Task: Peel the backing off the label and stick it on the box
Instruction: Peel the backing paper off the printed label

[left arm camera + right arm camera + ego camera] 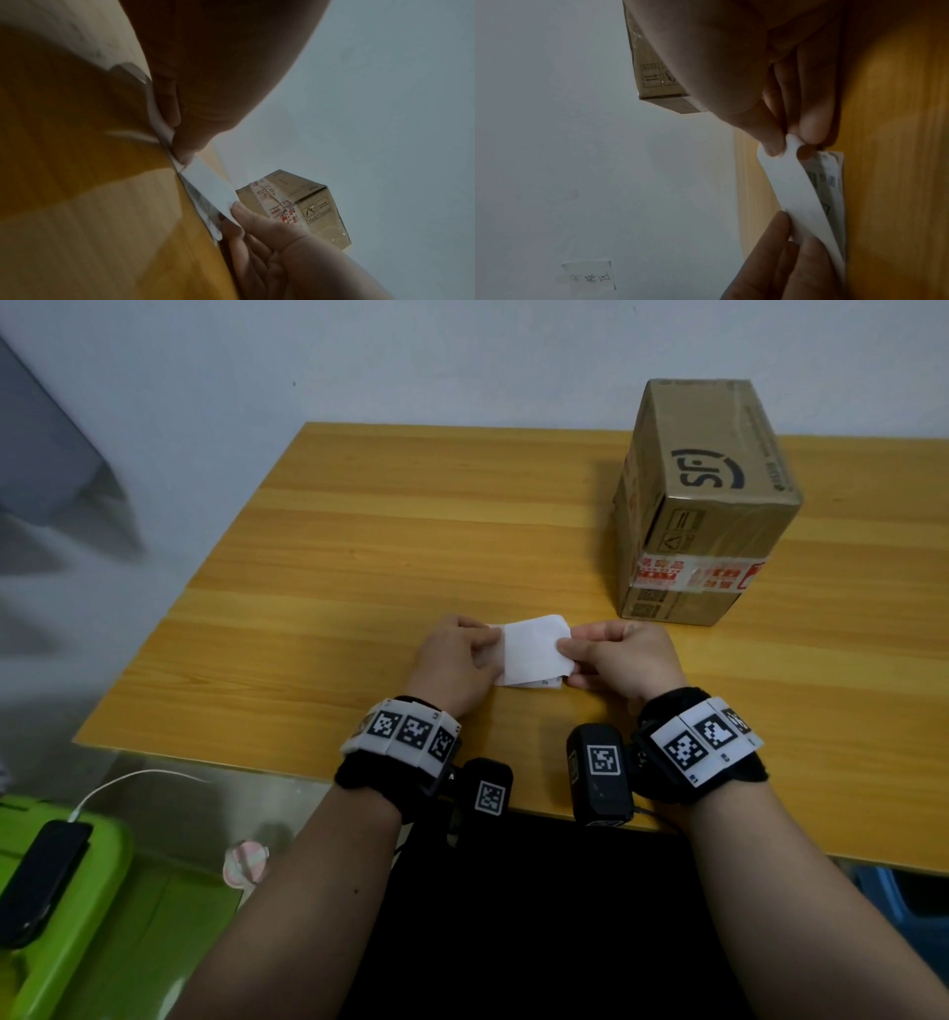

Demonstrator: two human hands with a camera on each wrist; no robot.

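Observation:
A white label sheet [534, 649] is held just above the wooden table [359, 546], blank side up. My left hand [495, 642] pinches its left edge and my right hand [565, 649] pinches its right edge. In the right wrist view, my right hand [790, 142] holds a corner of the plain white layer [798, 192], which curls away from the printed layer [829, 176] beneath. My left hand's fingers [782, 253] hold the far end. The brown cardboard box [703, 505], banded with red-and-white tape, stands upright behind my right hand, apart from both hands.
A green bin [102, 891] at the lower left carries a black phone [41, 875] on a white cable. The table's front edge [257, 762] runs under my wrists. A small handwritten note [590, 276] is stuck on the wall.

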